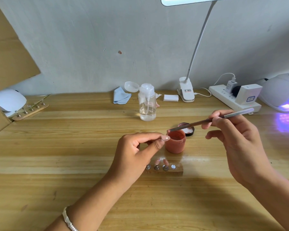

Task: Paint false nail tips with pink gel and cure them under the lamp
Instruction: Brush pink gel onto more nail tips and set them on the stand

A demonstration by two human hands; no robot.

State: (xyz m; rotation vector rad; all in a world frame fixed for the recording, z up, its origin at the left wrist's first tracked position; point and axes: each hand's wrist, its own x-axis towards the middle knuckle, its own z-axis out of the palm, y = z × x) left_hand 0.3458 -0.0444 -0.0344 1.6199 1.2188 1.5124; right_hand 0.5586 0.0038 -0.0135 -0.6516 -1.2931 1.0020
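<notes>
The left hand (135, 154) pinches one false nail tip (165, 138) between thumb and forefinger, taking it by its near end so the curved face points up, just beside the rim of the open jar of pink gel (175, 145). The right hand (237, 139) holds a slim gel brush (207, 121) like a pen, its fingers (207, 126) closed round the shaft, with the bristle end at the jar's rim and close to the tip. From where I stand the tip looks feather-light, a thin, springy sliver of plastic with a glossy, slippery face. I'd guess a hard squeeze would flick it out of the grip, so a gentle pinch at the edges or the unpainted base seems the place to hold it, never the wet face. The jar looks small and easy to knock over, and nothing steadies it on the table (73, 147). In front of it a little wooden stand (177, 172) carries metal studs, at least two of them with pinkish tips on top. The jar's black lid (190, 130) lies just behind it, and the curing lamp (280, 92) glows violet at the far right.
</notes>
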